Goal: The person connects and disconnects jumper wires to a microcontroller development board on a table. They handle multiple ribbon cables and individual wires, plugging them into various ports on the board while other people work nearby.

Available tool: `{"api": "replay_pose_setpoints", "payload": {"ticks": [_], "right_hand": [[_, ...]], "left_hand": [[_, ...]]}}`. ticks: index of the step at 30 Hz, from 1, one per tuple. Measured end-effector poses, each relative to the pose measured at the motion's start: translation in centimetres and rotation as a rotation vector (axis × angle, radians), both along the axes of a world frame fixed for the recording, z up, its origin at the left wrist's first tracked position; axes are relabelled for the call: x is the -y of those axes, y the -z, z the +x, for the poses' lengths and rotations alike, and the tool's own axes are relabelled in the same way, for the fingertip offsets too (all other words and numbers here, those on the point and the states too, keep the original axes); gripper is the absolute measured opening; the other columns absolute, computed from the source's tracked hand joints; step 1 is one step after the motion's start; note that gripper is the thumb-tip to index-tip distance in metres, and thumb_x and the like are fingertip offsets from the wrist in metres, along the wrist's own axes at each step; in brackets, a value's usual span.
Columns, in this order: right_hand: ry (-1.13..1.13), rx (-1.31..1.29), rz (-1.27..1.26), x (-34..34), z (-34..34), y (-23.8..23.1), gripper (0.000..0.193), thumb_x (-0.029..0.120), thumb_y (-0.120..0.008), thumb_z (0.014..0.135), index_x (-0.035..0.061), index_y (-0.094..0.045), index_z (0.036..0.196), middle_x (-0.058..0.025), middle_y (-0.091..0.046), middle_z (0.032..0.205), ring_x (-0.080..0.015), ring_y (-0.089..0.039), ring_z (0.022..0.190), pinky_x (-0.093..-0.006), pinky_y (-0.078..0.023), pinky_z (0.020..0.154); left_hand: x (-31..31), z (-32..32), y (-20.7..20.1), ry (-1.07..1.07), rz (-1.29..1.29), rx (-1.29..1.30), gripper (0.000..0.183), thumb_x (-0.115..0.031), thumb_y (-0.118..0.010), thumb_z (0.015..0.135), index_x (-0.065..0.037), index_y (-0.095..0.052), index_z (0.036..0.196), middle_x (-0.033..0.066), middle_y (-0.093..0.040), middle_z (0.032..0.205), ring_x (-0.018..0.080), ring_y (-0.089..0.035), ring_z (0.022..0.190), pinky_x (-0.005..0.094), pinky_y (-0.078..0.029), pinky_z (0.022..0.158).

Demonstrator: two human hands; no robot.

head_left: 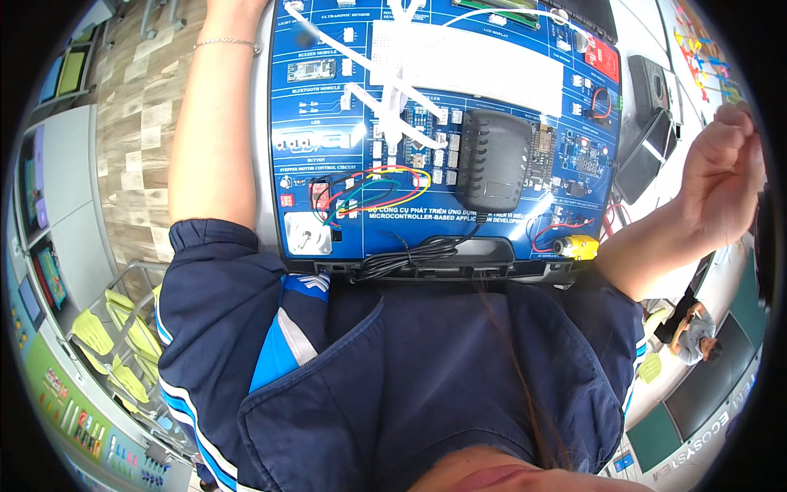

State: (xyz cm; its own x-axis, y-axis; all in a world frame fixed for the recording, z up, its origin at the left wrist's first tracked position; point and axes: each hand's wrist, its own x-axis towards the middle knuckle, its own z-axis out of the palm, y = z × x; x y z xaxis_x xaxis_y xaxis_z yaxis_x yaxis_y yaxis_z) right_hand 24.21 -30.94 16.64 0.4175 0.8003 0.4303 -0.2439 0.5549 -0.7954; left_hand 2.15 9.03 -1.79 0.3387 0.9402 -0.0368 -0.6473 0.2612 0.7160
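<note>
A blue electronics trainer board (pixel 328 182) in a black case lies in front of my body. My left forearm (pixel 215 139), with a thin bracelet at the wrist, reaches along its left side; that hand is cut off by the top edge. Raised beyond the board's right side, my right hand (pixel 725 176) has its fingers curled closed near the dark rim, and whatever they hold is hidden. White cables (pixel 373 61) cross a white breadboard (pixel 484 70). On the board rests a black power adapter (pixel 495 157), its coiled black cord (pixel 402 258) by the near edge.
Coloured wires (pixel 377 184) loop beside a square stepper motor (pixel 308 234). A yellow gear motor (pixel 576 247) sits at the near right corner. On the white table to the right lie a dark phone-like slab (pixel 648 148) and a dark box (pixel 649 86). Green chairs (pixel 123 336) stand lower left; another person (pixel 697 336) is far right.
</note>
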Motion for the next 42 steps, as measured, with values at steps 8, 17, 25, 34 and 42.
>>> {"api": "replay_pose_setpoints", "payload": {"ticks": [8,17,25,34,42], "right_hand": [[0.008,0.174,-0.335,0.8,-2.5,3.2,0.022,-0.005,-0.059,0.097,-0.0114,-0.064,0.118,-0.0276,-0.068,0.114,-0.0322,-0.074,0.099,-0.0353,-0.064,0.087],[-0.021,0.255,-0.648,-1.6,-5.6,5.8,0.019,-0.005,-0.073,0.089,-0.0038,-0.070,0.108,-0.0136,-0.075,0.102,-0.0191,-0.073,0.096,-0.0305,-0.060,0.087],[-0.033,0.266,-0.774,-3.2,-6.0,6.4,0.017,-0.003,-0.078,0.086,-0.0001,-0.074,0.103,-0.0081,-0.076,0.100,-0.0133,-0.073,0.094,-0.0253,-0.058,0.087],[-0.104,0.203,-0.792,-3.1,-6.1,6.7,0.017,-0.012,-0.072,0.086,-0.0019,-0.069,0.099,-0.0142,-0.072,0.103,-0.0239,-0.073,0.094,-0.0342,-0.061,0.086],[-0.120,0.124,-0.718,-2.8,-6.2,6.9,0.013,-0.012,-0.070,0.089,-0.0065,-0.068,0.100,-0.0176,-0.073,0.101,-0.0273,-0.074,0.097,-0.0359,-0.062,0.091]], "left_hand": [[0.1,0.5,0.3,0.055,0.045,0.028,0.025,-0.013,-0.055,0.102,0.008,-0.060,0.115,0.0201,-0.067,0.111,0.0315,-0.067,0.106,0.0434,-0.056,0.094],[0.7,0.9,-0.2,0.007,0.033,0.016,0.024,-0.012,-0.057,0.101,0.007,-0.062,0.114,0.0178,-0.069,0.108,0.0283,-0.068,0.103,0.0406,-0.057,0.091],[1.4,0.5,-0.6,-0.061,0.048,-0.092,0.026,-0.015,-0.058,0.100,0.007,-0.061,0.115,0.0189,-0.069,0.107,0.0279,-0.068,0.102,0.0400,-0.058,0.090],[1.5,0.2,-0.7,-0.025,0.014,-0.063,0.027,-0.015,-0.056,0.102,0.008,-0.058,0.116,0.0212,-0.067,0.111,0.0301,-0.067,0.103,0.0416,-0.059,0.089],[1.0,0.4,0.6,0.046,-0.077,0.083,0.025,-0.016,-0.054,0.103,0.005,-0.059,0.115,0.0198,-0.067,0.109,0.0315,-0.067,0.103,0.0457,-0.058,0.091]]}}
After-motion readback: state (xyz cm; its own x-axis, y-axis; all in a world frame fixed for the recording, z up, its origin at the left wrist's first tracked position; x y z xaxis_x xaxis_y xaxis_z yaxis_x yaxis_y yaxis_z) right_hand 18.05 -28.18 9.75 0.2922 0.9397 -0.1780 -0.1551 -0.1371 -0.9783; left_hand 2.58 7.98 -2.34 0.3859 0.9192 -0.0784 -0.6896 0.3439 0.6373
